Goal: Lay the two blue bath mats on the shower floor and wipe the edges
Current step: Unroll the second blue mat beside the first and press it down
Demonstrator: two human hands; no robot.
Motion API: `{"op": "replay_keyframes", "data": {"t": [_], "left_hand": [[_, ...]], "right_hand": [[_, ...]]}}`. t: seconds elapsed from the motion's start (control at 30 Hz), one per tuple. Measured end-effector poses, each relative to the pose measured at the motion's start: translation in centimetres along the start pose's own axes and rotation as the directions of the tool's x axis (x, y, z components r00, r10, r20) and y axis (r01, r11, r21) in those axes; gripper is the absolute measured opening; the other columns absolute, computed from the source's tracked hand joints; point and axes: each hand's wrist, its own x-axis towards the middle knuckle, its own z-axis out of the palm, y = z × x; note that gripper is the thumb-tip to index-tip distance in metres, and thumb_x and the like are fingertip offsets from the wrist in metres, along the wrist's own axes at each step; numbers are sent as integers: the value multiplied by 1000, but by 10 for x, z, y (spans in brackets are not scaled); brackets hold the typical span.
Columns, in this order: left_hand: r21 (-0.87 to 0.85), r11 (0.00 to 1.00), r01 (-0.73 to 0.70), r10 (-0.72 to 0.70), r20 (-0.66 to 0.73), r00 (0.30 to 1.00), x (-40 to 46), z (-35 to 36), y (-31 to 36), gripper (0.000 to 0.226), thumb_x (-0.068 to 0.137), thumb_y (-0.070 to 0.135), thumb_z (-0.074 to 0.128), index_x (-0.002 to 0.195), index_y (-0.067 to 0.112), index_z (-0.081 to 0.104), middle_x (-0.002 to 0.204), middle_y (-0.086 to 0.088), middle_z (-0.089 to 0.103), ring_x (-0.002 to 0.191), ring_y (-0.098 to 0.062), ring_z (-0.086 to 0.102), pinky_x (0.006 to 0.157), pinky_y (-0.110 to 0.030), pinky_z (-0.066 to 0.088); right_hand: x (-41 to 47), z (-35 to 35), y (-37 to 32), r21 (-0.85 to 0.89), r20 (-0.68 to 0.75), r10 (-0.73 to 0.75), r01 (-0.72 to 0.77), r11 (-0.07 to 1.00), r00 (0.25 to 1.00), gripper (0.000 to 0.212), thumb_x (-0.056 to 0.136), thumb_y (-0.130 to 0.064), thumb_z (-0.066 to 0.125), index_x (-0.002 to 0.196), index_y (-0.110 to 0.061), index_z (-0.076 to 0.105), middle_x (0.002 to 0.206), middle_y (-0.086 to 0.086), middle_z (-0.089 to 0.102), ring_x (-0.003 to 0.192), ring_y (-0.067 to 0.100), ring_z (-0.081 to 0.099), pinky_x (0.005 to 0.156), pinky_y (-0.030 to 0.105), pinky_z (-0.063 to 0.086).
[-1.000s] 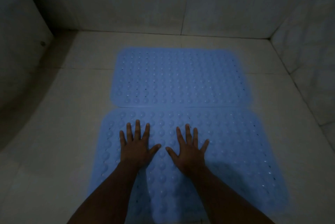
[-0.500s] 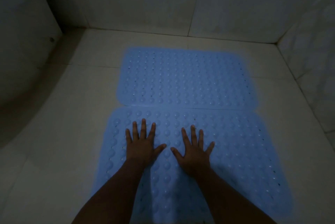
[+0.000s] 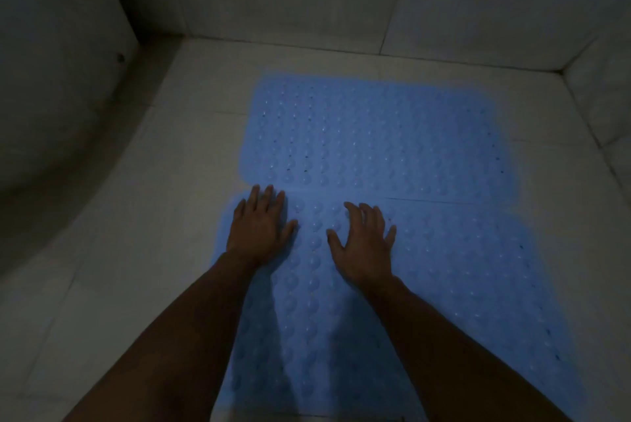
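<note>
Blue near mat (image 3: 444, 285) lies mid-frame under the flat left hand (image 3: 259, 227) and spread, half-lifted right hand (image 3: 363, 244); press evenly outward.

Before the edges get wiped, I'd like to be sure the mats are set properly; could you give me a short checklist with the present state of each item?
1. Far blue mat lies flat on the tiled shower floor: ok.
2. Near blue mat lies flat: ok where visible; its near end runs out of view.
3. Mats meet along the seam, no floor showing between: ok, though the near mat sits shifted to the left.
4. Left hand flat on the near mat's far left corner: ok.
5. Right hand flat: not ok, its fingers are bent.
6. Cloth ready for wiping: not ok, none in view.
</note>
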Motion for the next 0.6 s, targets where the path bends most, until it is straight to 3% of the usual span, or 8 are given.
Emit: {"op": "replay_keyframes", "data": {"t": [0.07, 0.1, 0.2, 0.33, 0.6], "left_hand": [[19, 1000, 14, -16, 90, 996, -3, 11, -4, 93, 93, 80, 15, 163, 22, 0, 171, -4, -12, 156, -28, -16, 127, -51, -1], [36, 999, 13, -16, 84, 996, -5, 17, -5, 96, 92, 83, 15, 163, 21, -6, 170, -3, -18, 155, -27, -21, 127, -51, -4], [73, 997, 5, -3, -18, 1000, -14, 25, -5, 94, 95, 80, 16, 163, 18, 1, 171, -4, -13, 157, -25, -16, 127, -52, 2], [50, 999, 7, -5, -53, 999, -11, 27, -4, 92, 97, 76, 20, 163, 15, 1, 170, -10, -14, 157, -24, -16, 128, -51, 4], [31, 999, 29, -29, 2, 1000, -5, 27, -3, 98, 95, 78, 16, 162, 8, 3, 171, -10, -7, 158, -21, -11, 128, -47, 3]], "right_hand": [[6, 4, -7, 68, -8, -40, 41, 997, 999, 62, 94, -60, 44, 148, -35, 30, 160, 1, 28, 154, 26, 11, 122, 61, 9], [10, 7, -9, 101, -27, -64, 66, 993, 998, 60, 94, -59, 45, 147, -34, 34, 158, 1, 32, 153, 26, 15, 122, 60, 13], [20, 12, -13, 170, -139, -133, 155, 973, 981, 57, 91, -55, 48, 142, -29, 46, 150, 3, 44, 148, 28, 29, 118, 57, 26], [38, 23, -7, 194, -247, -198, 249, 949, 948, 50, 91, -50, 53, 133, -23, 56, 141, 6, 54, 139, 31, 43, 110, 55, 37], [46, 24, 6, 165, -249, -214, 259, 952, 945, 47, 92, -50, 54, 131, -25, 58, 135, 3, 57, 134, 28, 48, 108, 51, 41]]}}
